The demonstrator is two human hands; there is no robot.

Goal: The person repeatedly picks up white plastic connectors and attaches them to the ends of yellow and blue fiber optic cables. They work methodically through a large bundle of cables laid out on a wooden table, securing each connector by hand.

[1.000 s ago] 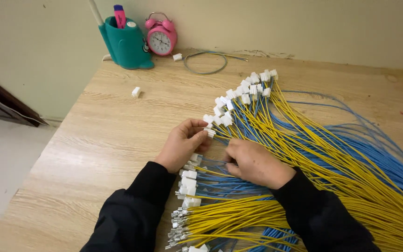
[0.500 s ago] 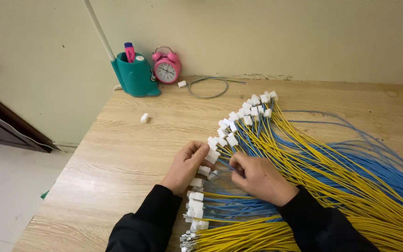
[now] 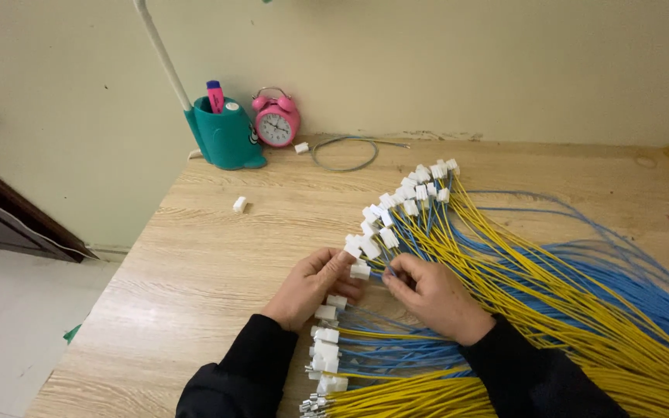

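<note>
Both hands have stayed together at the counter's near middle: left hand (image 3: 309, 288) pinches a white plug (image 3: 360, 271), as before, while right hand (image 3: 431, 296) grips its yellow and blue wires (image 3: 551, 298); only the camera has shifted.

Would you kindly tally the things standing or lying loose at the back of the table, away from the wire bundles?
Teal pen holder: 1
Pink alarm clock: 1
Grey wire loop: 1
Loose white connectors: 2
Total: 5
</note>
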